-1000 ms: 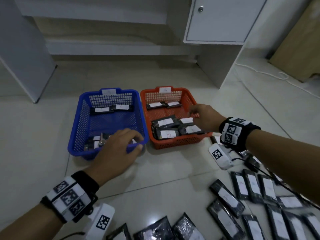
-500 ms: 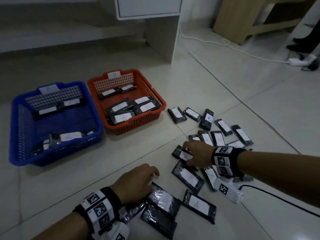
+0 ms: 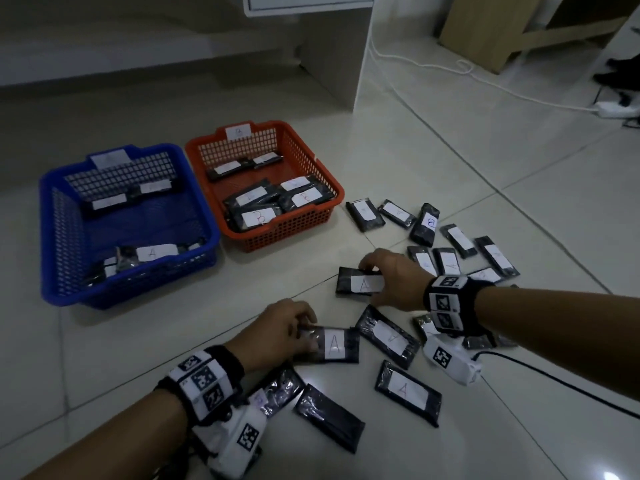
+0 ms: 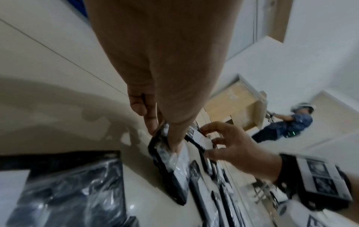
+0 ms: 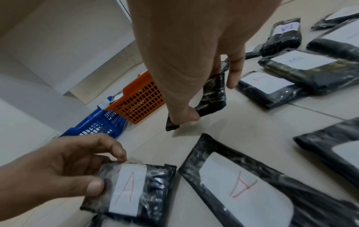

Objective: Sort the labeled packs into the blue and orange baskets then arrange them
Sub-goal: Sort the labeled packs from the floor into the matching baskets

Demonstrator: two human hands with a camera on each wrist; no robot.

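Observation:
On the tiled floor stand a blue basket (image 3: 48, 237) and, right of it, an orange basket (image 3: 277, 233), both holding black packs with white labels. My left hand (image 3: 308, 332) pinches the end of a black pack labelled A (image 3: 334, 344) in front of the baskets. The left wrist view shows the left hand (image 4: 165, 135) with thumb and fingers on that pack (image 4: 174, 169). My right hand (image 3: 369, 284) grips another pack labelled A (image 3: 360, 284) by its long edges. In the right wrist view the right hand (image 5: 204, 104) holds this pack (image 5: 211, 95) tilted off the floor.
Several loose labelled packs (image 3: 405, 389) lie scattered on the floor to the right and near my arms. A white cabinet (image 3: 332, 57) stands behind the baskets. A white cable (image 3: 485, 77) runs to a power strip (image 3: 616, 109). Another person (image 4: 281, 124) is far off.
Half a second ago both hands were reaching onto packs on the floor; now each holds a pack labelled A. One second ago both hands were at the baskets.

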